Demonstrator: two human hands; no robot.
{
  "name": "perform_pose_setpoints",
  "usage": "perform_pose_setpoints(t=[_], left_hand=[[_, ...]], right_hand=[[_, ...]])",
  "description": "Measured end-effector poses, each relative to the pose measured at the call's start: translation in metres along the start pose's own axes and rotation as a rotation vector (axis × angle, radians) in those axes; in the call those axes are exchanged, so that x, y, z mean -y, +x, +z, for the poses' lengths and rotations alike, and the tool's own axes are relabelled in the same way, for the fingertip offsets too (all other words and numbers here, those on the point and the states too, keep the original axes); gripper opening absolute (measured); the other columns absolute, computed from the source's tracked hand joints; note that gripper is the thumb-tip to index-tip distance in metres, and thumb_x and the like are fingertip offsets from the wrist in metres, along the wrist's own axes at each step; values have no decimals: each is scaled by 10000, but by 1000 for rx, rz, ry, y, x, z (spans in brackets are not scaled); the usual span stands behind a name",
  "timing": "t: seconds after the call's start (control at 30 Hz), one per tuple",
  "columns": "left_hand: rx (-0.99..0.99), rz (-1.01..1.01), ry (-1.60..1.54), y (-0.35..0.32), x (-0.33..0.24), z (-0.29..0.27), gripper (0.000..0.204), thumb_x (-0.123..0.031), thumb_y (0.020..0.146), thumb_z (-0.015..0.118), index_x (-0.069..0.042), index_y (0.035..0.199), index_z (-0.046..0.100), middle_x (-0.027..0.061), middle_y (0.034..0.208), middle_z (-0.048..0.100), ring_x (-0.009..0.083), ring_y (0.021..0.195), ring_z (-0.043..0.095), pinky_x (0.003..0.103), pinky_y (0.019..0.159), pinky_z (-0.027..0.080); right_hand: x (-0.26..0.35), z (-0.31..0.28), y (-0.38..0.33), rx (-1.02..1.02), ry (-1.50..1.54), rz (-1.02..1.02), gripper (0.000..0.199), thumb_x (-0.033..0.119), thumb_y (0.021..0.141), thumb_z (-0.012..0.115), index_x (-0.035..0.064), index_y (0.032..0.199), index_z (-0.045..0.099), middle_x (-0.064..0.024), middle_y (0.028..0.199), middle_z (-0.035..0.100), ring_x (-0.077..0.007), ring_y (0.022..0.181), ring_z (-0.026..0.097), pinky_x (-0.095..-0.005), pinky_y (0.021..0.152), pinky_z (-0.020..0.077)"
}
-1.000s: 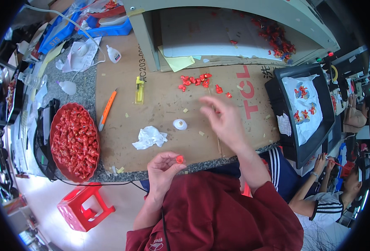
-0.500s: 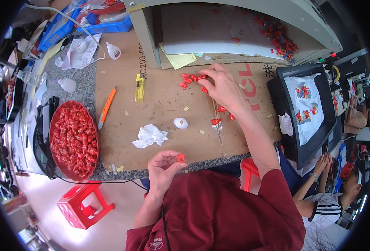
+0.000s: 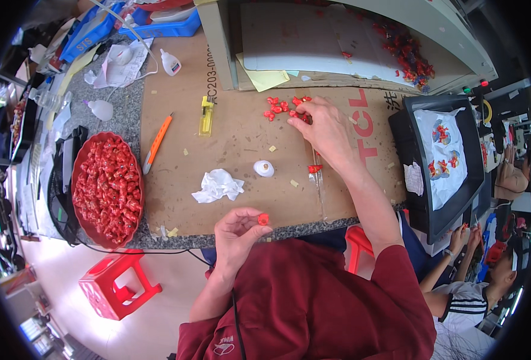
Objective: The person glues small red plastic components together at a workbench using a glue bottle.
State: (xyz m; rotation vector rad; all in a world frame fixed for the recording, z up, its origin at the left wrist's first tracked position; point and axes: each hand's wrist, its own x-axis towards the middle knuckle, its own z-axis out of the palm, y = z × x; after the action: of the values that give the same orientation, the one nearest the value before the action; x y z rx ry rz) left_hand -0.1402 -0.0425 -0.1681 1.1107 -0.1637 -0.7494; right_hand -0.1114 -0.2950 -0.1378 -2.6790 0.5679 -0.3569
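Observation:
Near the front table edge, my left hand (image 3: 236, 239) pinches a small glossy red piece (image 3: 263, 219) between thumb and fingertips. My right hand (image 3: 326, 127) reaches over a loose cluster of similar red pieces (image 3: 275, 108) at the far middle of the board. Its thumb and index finger close about one red piece (image 3: 294, 114) at the cluster's right side; the other fingers are curled and partly hidden. Below my right wrist, another red piece (image 3: 314, 168) sits on a thin clear strip (image 3: 320, 195). A white bottle (image 3: 263, 168) and a crumpled tissue (image 3: 218, 185) lie between the hands.
A red bowl (image 3: 76, 204) heaped with red pieces stands left. An orange cutter (image 3: 158, 143) and a yellow tool (image 3: 206, 117) lie on the cardboard (image 3: 175, 207). A black tray (image 3: 410, 207) with lined paper and figures stands right, near a co-worker's hands (image 3: 462, 240). A shelf rises behind.
My right hand has shifted slightly down and right beside the red cluster. My left hand keeps its pinch on the red piece. The whole view has tilted a little.

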Motion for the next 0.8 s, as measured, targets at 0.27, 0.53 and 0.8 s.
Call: perform_pose_setpoints(t=[0.27, 0.53, 0.8], left_hand=[[-3, 11, -4, -3, 1, 0, 232, 108, 769, 622, 33, 976, 550, 80, 880, 627, 142, 806, 630, 244, 730, 524], [-5, 58, 175, 0, 5, 12, 233, 105, 746, 644, 24, 960, 600, 78, 913, 621, 155, 824, 641, 256, 730, 540], [-61, 240, 621, 0, 3, 23, 232, 46, 680, 714, -23, 895, 660, 71, 888, 648, 138, 766, 646, 243, 655, 535]], right_hand=[[14, -27, -27, 115, 406, 26, 177, 104, 763, 648, 41, 929, 649, -95, 802, 609, -222, 659, 555, -319, 629, 455], [26, -42, -103, 238, 506, -308, 255, -37, 745, 584, 28, 987, 625, -79, 802, 577, -242, 760, 543, -313, 653, 453], [35, -36, -120, 346, 638, -222, 242, -13, 777, 579, -10, 1017, 617, -93, 832, 571, -245, 779, 542, -338, 678, 458]])
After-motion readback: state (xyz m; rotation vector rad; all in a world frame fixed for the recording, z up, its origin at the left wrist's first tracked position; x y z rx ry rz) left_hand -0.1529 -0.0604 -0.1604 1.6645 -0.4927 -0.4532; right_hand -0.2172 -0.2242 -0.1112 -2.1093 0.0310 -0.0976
